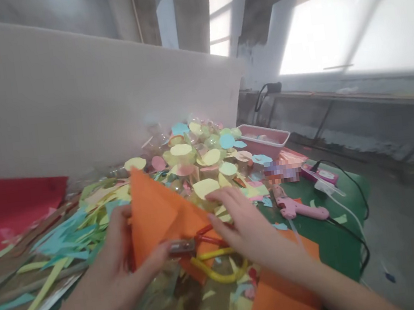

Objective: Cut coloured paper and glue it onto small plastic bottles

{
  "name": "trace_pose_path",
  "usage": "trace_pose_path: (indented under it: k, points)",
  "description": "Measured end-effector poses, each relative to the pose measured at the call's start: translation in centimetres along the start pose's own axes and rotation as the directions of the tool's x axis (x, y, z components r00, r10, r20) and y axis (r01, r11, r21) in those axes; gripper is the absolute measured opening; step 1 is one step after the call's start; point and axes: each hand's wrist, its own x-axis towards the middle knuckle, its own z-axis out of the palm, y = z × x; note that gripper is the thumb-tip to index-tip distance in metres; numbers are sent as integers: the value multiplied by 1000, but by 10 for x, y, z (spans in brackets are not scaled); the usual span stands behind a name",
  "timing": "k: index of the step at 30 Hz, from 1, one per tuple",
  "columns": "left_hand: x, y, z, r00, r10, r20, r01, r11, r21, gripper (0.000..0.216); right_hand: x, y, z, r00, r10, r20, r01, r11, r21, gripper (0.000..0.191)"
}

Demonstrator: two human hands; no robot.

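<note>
Orange paper sheet [285,296] lies near right. Left hand [119,258] clamps folded orange paper [157,214] between its fingers; right hand [243,218] meets its right edge, finger grip unclear, beside yellow-handled scissors [222,275].

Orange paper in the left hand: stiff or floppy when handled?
The held orange paper is probably light: it looks like a thin sheet. It likely bends easily, given its creased surface, though the fold may stiffen it slightly.
</note>
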Motion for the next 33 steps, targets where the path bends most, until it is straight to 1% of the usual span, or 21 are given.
trace_pose_path:
  k: [1,3,6,8,10,12,14,15,17,18,20,22,25,27,28,30,31,33]
  points:
    - [-1,2,-3,999,16,51,-18,998,54,53,0,0,-2,1000,-2,4,2,1000,-26,17]
    - [-4,6,-10,993,43,109,-60,985,163,52,-2,-3,-5,996,-38,82,45,996,-79,19]
    - [-5,8,-19,991,44,128,-79,957,278,48,-8,-12,-4,969,-84,231,120,982,-145,18]
    - [-5,5,-24,991,38,128,-75,952,297,40,-13,-19,-1,937,-109,331,172,971,-166,16]
    - [-3,-1,-27,993,33,117,-66,954,291,31,-14,-25,4,897,-152,415,239,957,-165,19]
    - [-1,-8,-29,994,27,110,-57,958,281,25,-12,-30,12,864,-185,468,290,943,-162,25]
    - [2,-14,-30,994,10,112,-43,956,290,24,-8,-34,21,846,-198,495,313,936,-160,30]
    - [3,-16,-30,993,-2,119,-34,951,306,26,-5,-36,25,842,-200,500,315,936,-155,31]
    - [5,-18,-29,990,-35,136,-15,935,356,31,-1,-39,33,839,-196,508,298,946,-127,25]
    - [6,-19,-28,988,-56,146,-4,923,384,35,1,-39,35,839,-194,509,282,954,-102,21]
    - [8,-20,-26,985,-74,158,1,906,424,44,1,-39,37,843,-188,503,243,969,-45,18]
    - [10,-23,-24,987,-13,161,-59,902,429,53,-3,-37,32,861,-185,475,213,977,-6,20]
    - [11,-30,-18,986,137,100,-168,872,460,70,-15,-29,19,893,-168,418,193,981,-18,17]
    - [7,-30,-13,984,173,50,-174,836,520,80,-26,-24,7,912,-160,378,198,978,-64,17]
    - [3,-28,-11,983,180,47,-177,824,539,83,-31,-22,1,921,-162,353,205,975,-89,19]
    - [-7,-18,-4,973,201,112,-230,819,525,81,-41,-20,-10,934,-192,301,238,963,-125,22]
    - [-13,-12,-1,960,219,174,-277,827,489,77,-45,-21,-15,938,-216,272,260,956,-136,24]
    - [-23,1,7,918,274,287,-372,848,378,66,-51,-22,-22,940,-261,219,297,943,-149,25]
